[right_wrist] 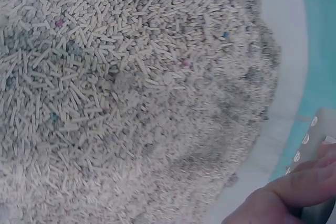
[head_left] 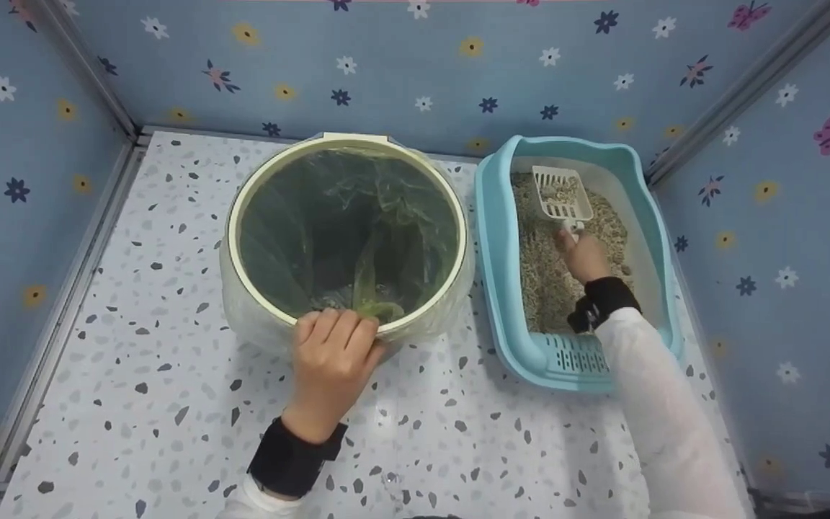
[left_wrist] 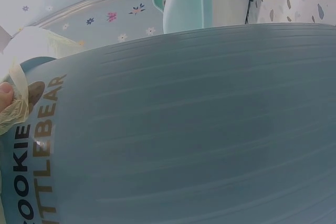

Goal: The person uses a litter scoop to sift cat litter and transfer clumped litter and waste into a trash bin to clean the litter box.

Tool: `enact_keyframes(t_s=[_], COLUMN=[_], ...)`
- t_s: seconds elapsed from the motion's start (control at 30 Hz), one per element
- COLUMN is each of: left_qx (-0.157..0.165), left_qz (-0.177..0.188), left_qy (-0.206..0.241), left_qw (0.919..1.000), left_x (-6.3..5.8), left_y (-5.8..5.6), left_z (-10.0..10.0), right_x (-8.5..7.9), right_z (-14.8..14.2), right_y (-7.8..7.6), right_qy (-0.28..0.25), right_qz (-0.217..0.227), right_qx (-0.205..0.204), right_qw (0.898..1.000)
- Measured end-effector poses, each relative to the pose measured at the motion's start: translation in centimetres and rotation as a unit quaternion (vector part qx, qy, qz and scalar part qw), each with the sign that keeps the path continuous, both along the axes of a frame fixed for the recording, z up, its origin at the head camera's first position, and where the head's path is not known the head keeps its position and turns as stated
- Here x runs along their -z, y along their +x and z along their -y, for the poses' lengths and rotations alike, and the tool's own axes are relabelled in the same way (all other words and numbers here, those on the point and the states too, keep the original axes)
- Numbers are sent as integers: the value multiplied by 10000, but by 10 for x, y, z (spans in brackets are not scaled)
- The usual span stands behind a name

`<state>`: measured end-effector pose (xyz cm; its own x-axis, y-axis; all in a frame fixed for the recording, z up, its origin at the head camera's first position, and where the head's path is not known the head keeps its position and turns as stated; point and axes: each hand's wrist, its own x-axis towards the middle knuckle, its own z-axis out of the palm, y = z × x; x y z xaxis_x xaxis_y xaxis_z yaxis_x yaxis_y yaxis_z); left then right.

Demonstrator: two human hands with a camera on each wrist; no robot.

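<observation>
A round trash bin with a cream rim stands at centre left, lined with a thin yellowish plastic bag. My left hand grips its near rim, fingers curled over the edge and the liner. The left wrist view is mostly the bin's blue-grey wall, with lettering down its left side. On the right, my right hand holds a white slotted litter scoop by the handle. The scoop's head, carrying some clumps, is over the litter inside the blue litter box.
The litter box stands close to the bin's right side, its low perforated front lip toward me. Both rest on a white speckled floor. Blue flowered walls enclose the back and both sides.
</observation>
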<state>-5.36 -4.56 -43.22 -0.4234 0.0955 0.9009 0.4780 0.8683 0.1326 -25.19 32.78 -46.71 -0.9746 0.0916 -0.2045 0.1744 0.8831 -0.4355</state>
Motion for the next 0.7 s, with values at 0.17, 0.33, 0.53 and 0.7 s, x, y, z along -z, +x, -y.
enact_keyframes(t_s=[0.17, 0.33, 0.53, 0.7], left_qx=[-17, 0, -18, -15], left_qz=[16, 53, 24, -5], left_qy=[-25, -22, -31, -17], left_qw=[10000, 10000, 10000, 10000], left_x=[0, 1, 0, 0], left_y=[0, 0, 0, 0], left_z=[0, 0, 0, -1], right_x=[-12, -17, -18, -12], right_z=[-3, -4, -5, -5], right_y=[10, 21, 37, 45], right_qy=[-20, -275, -37, -41], right_qz=[-57, -260, -586, -839], right_qx=[-26, -48, 66, 255], right_qw=[10000, 9993, 9983, 9961])
